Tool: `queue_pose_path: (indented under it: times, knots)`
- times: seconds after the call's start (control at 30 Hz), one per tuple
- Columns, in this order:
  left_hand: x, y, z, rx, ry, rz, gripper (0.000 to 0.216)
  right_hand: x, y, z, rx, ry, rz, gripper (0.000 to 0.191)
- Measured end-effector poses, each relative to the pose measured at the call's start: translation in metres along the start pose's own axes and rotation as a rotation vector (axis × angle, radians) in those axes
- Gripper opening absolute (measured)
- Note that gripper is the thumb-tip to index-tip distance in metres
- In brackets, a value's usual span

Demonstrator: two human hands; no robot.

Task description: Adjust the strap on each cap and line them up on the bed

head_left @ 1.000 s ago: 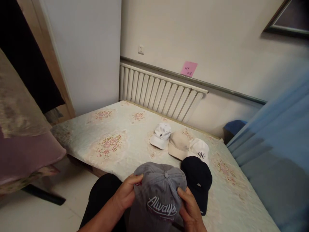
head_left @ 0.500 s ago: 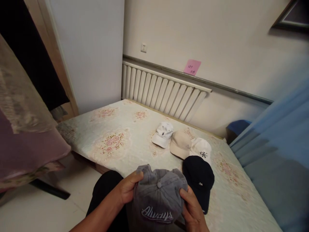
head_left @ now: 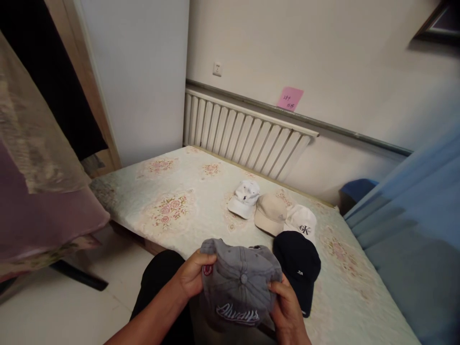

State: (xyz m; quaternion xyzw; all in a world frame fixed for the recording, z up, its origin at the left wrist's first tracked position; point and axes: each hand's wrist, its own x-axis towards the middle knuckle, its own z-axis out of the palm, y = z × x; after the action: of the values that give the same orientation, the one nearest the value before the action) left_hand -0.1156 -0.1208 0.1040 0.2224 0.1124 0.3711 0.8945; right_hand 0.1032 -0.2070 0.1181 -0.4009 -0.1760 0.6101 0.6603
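Note:
A grey baseball cap (head_left: 244, 278) with white "Always" lettering is held between my two hands, its crown facing up toward me. My left hand (head_left: 196, 273) pinches the cap's left side, thumb on top, beside a small red patch. On the opposite side, my right hand (head_left: 287, 304) grips the edge with the thumb over the fabric. Just beyond the right hand lies a black cap (head_left: 297, 261) on the bed. Behind it, in a row, sit a white cap with a small dark logo (head_left: 245, 199), a beige cap (head_left: 270, 214) and a white CK cap (head_left: 301, 220).
The caps rest on a bed with a pale floral cover (head_left: 136, 201). A white radiator (head_left: 237, 129) runs along the wall behind. Blue curtain (head_left: 406, 220) hangs at right; a pink-covered table (head_left: 53, 215) with draped clothes stands at left.
The grey cap has tipped slightly, so its back edge and the red side patch show more. Both hands keep hold of it. The view has shifted slightly.

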Motion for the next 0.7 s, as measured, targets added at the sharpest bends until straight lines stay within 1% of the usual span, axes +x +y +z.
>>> queue_pose_path:
  times: [0.1, 0.2, 0.3, 0.43, 0.5, 0.57, 0.63, 0.7]
  knots:
    - [0.002, 0.007, 0.006, -0.003, 0.044, 0.033, 0.033, 0.001, -0.003, -0.002, -0.037, -0.029, -0.020, 0.050]
    - [0.005, 0.017, 0.012, 0.020, 0.099, 0.062, 0.035, 0.004, -0.008, 0.002, -0.065, -0.079, -0.047, 0.038]
    - [0.009, 0.024, 0.015, 0.043, 0.134, 0.078, 0.034, 0.010, -0.016, 0.012, -0.058, -0.147, -0.049, 0.036]
    - [0.018, 0.034, 0.019, 0.115, 0.129, 0.132, 0.033, 0.025, -0.031, 0.029, -0.088, -0.223, -0.074, 0.040]
    - [0.025, 0.042, 0.023, 0.176, 0.121, 0.194, 0.033, 0.037, -0.040, 0.038, -0.132, -0.231, -0.141, 0.041]
    - [0.033, 0.051, 0.027, 0.257, 0.119, 0.273, 0.034, 0.053, -0.049, 0.043, -0.211, -0.230, -0.238, 0.040]
    - [0.042, 0.058, 0.028, 0.381, 0.127, 0.348, 0.036, 0.072, -0.056, 0.043, -0.344, -0.199, -0.361, 0.035]
    - [0.050, 0.061, 0.021, 0.553, 0.140, 0.372, 0.035, 0.088, -0.058, 0.036, -0.545, -0.141, -0.473, 0.028]
